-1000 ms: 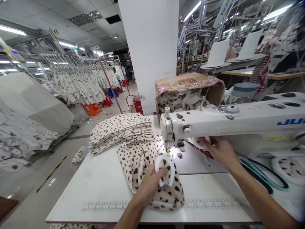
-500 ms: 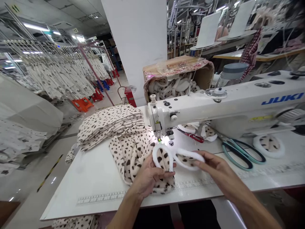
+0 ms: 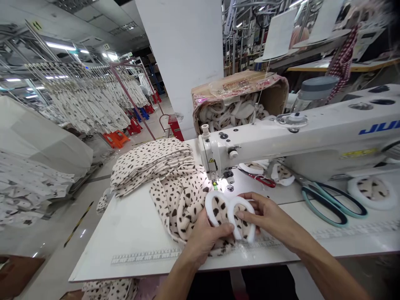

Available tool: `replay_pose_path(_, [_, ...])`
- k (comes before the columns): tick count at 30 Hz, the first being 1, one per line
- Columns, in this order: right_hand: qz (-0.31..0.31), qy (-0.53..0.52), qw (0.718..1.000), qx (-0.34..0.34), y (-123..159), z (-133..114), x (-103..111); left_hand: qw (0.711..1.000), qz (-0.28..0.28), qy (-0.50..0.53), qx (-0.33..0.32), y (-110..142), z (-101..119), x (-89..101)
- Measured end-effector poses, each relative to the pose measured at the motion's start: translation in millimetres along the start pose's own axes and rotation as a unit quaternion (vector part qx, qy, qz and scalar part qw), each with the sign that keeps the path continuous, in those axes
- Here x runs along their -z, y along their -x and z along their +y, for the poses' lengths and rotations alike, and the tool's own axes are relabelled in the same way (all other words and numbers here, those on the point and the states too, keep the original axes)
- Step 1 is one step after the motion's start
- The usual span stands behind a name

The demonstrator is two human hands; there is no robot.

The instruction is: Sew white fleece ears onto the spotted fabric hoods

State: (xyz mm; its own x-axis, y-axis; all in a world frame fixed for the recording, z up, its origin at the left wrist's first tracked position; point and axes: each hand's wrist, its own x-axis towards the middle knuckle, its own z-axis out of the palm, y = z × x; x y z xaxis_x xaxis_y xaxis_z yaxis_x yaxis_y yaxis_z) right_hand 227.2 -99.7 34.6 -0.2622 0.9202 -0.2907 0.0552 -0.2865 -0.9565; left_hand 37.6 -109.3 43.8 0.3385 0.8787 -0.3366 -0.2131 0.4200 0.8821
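My left hand (image 3: 208, 235) pinches a white-rimmed spotted fabric ear piece (image 3: 216, 207) against the spotted fleece garment (image 3: 181, 199) on the sewing table (image 3: 137, 229). My right hand (image 3: 265, 216) holds a second ear piece (image 3: 242, 216) right beside the first, the two touching edge to edge. Both hands sit just in front of the needle (image 3: 215, 183) of the white sewing machine (image 3: 296, 139). The fingers of both hands are closed on the pieces.
A folded stack of spotted fabric (image 3: 153, 160) lies at the table's back left. Teal scissors (image 3: 331, 200), red snips (image 3: 261, 179) and more ear pieces (image 3: 371, 189) lie under the machine arm. A cardboard box of pieces (image 3: 240, 104) stands behind. Garment racks (image 3: 84, 96) line the left aisle.
My right hand came from under the machine arm with a second ear piece and brought it against the one in my left hand. The left hand stayed on the garment.
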Motion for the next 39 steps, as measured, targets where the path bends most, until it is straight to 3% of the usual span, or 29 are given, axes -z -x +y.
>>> replay_pose_path(7, [-0.005,-0.082,0.997,0.009,21,20,-11,0.997,0.067,-0.035,-0.033,-1,-5,-2.7])
replay_pose_path(15, [0.041,-0.166,0.985,0.005,21,30,-18,0.999,0.027,0.037,-0.026,-1,-4,1.1])
replay_pose_path(23, [0.121,-0.101,0.987,0.023,23,30,-3,0.992,-0.07,0.093,0.039,0,2,19.1])
replay_pose_path(26, [0.121,-0.1,0.986,0.052,27,27,-2,0.991,-0.038,0.119,0.038,-3,2,22.1])
replay_pose_path(29, [0.08,-0.101,0.99,0.065,27,19,-13,0.994,-0.009,0.103,0.043,-6,1,17.7])
replay_pose_path(34, [0.039,-0.093,0.992,0.076,17,9,-35,0.992,-0.029,0.105,0.059,-7,0,7.0])
replay_pose_path(39, [0.075,-0.088,0.992,0.046,12,8,-37,0.99,-0.039,0.128,0.053,-6,2,5.9])
